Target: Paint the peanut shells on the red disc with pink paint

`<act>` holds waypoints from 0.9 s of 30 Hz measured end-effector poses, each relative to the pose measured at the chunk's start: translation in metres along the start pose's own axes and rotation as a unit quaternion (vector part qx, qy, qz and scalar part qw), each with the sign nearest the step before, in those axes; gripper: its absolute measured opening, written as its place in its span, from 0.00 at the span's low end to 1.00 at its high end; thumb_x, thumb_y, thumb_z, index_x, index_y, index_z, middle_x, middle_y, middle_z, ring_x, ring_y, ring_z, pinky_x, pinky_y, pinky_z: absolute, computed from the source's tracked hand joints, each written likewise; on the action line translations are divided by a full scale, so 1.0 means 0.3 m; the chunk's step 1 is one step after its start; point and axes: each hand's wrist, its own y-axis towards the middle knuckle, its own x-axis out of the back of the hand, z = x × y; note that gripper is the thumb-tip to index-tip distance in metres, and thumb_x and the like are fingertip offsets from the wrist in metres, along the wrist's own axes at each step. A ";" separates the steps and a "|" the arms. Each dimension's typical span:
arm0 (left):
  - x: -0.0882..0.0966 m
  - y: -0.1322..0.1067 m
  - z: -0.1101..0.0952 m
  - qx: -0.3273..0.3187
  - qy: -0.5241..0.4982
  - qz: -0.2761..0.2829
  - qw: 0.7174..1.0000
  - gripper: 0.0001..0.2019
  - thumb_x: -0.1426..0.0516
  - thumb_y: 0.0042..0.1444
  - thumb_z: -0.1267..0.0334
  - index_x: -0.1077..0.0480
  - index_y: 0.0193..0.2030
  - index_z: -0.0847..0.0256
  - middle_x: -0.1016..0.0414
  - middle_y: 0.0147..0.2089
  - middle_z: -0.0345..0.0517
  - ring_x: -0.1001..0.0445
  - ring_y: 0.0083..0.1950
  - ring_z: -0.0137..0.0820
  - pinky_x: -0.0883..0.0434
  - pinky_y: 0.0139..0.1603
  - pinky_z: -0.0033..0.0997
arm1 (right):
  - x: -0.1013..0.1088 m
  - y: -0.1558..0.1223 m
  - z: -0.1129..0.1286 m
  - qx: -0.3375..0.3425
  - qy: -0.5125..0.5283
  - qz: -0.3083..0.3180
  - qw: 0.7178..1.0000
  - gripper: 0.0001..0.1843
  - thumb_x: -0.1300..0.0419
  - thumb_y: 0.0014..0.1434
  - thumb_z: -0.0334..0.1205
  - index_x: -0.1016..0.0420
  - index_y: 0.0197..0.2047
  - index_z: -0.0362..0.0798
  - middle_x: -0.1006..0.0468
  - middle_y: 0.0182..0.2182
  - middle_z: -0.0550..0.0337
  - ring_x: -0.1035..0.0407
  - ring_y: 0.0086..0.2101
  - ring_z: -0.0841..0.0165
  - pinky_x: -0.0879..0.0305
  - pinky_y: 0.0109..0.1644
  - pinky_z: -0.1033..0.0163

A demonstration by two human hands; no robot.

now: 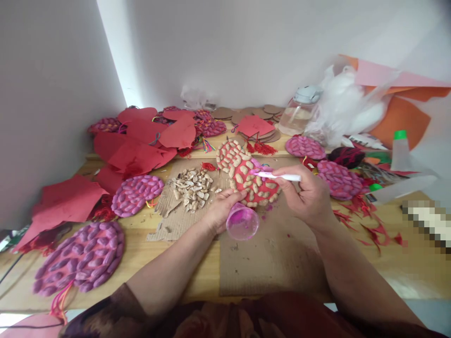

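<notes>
My left hand [225, 210] is closed around a clear plastic cup [243, 223] with magenta paint inside. Its thumb reaches the lower edge of a red gourd-shaped piece [243, 170] covered in peanut shells. A white-handled paintbrush [287, 177] is pinched in my right hand [306, 197], and its tip meets the upper right part of that piece. Magenta colour shows on the shells around the tip; most other shells are still tan. Beneath lies a cardboard sheet [271, 263] with magenta spots. Loose peanut shells [193, 188] are heaped to the left.
Purple shell-covered pieces lie at left [84, 256] and right [340, 179]. Red paper cutouts [134, 141] are piled at the back left. Behind stand a water bottle [299, 110] and a white plastic bag [347, 103]. Red scraps [377, 232] and a green-capped bottle [400, 152] are on the right.
</notes>
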 end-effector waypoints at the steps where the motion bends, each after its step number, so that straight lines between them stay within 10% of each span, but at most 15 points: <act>1: 0.004 0.003 0.002 -0.001 -0.001 -0.001 1.000 0.17 0.24 0.47 0.62 0.27 0.31 0.63 0.21 0.26 0.43 0.22 0.23 0.30 0.26 0.25 0.26 | 0.003 0.002 -0.002 -0.004 0.001 -0.006 1.000 0.10 0.34 0.67 0.35 0.19 0.50 0.56 0.13 0.44 0.60 0.19 0.41 0.63 0.27 0.45 0.57; 27: 0.023 0.009 0.001 0.009 0.015 -0.002 1.000 0.16 0.24 0.48 0.61 0.26 0.33 0.64 0.21 0.27 0.44 0.22 0.24 0.31 0.28 0.25 0.26 | -0.022 -0.006 0.027 0.004 -0.024 -0.070 0.997 0.07 0.36 0.68 0.37 0.19 0.48 0.54 0.13 0.42 0.58 0.18 0.43 0.61 0.24 0.49 0.54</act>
